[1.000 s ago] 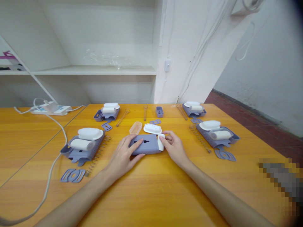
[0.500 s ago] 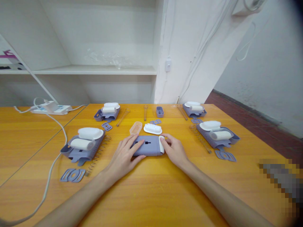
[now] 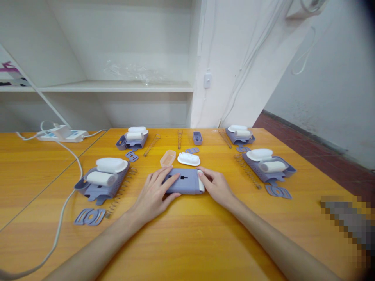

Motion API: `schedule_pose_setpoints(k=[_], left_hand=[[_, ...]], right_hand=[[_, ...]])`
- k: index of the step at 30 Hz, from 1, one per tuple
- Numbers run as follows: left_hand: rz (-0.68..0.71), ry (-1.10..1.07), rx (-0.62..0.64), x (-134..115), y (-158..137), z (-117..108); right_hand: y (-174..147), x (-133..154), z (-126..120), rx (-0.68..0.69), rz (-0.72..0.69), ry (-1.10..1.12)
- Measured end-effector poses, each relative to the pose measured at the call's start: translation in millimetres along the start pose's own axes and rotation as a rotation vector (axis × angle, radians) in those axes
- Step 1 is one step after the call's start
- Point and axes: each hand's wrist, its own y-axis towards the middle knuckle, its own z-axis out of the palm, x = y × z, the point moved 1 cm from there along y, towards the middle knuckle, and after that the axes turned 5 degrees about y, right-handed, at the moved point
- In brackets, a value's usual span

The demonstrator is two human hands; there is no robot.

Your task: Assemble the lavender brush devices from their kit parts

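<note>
A grey-purple plastic housing [image 3: 189, 185] with a small dark slot on top lies flat on the table in front of me. My left hand [image 3: 159, 186] grips its left part, fingers across the top and thumb along the near edge. At the other end, my right hand [image 3: 213, 183] presses a white rounded end piece [image 3: 200, 180] against the housing between thumb and fingers. Just beyond are a clear hexagonal tray [image 3: 168, 158] and a white bristled brush head [image 3: 189, 159]. The fingers partly hide both ends of the housing.
Sets of purple housings with white parts stand left [image 3: 104, 181] and right [image 3: 268, 168], with others behind. Metal springs [image 3: 180, 139], flat purple plates [image 3: 90, 217] and a small purple box [image 3: 197, 138] lie about. A white cable [image 3: 63, 210] runs from a power strip [image 3: 63, 135].
The white end piece has shifted slightly, and the dark gap under its lower end has mostly closed. The housing has moved a little to the right. My left hand is nearly still.
</note>
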Motion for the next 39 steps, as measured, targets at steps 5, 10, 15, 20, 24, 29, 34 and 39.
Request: schedule_pose_setpoints(k=[5, 10, 15, 20, 24, 29, 34, 39], left_hand=[[0.003, -0.005, -0.026, -1, 0, -1], [-0.021, -0.006, -0.040, 0, -2, -1], [-0.058, -0.026, -0.063, 0, -2, -2], [-0.088, -0.033, -0.085, -2, 0, -3], [-0.108, -0.002, -0.125, -4, -1, -4], [-0.142, 0.059, -0.197, -6, -5, -4], [-0.084, 0.031, -0.233, -5, -3, -3], [-0.020, 0.006, -0.223, -2, -2, -2]], right_hand=[[-2, 0, 1, 0.006, -0.002, -0.003], [-7, 4, -2, 0.083, -0.014, -0.054], [-13, 7, -7, 0.203, -0.129, -0.206], [-18, 5, -2, 0.185, -0.324, -0.341], [-21, 8, 1, 0.186, -0.405, -0.368], [-22, 11, 2, 0.192, -0.427, -0.339], [-22, 6, 4, 0.193, -0.476, -0.307], [-24, 3, 3, 0.177, -0.515, -0.326]])
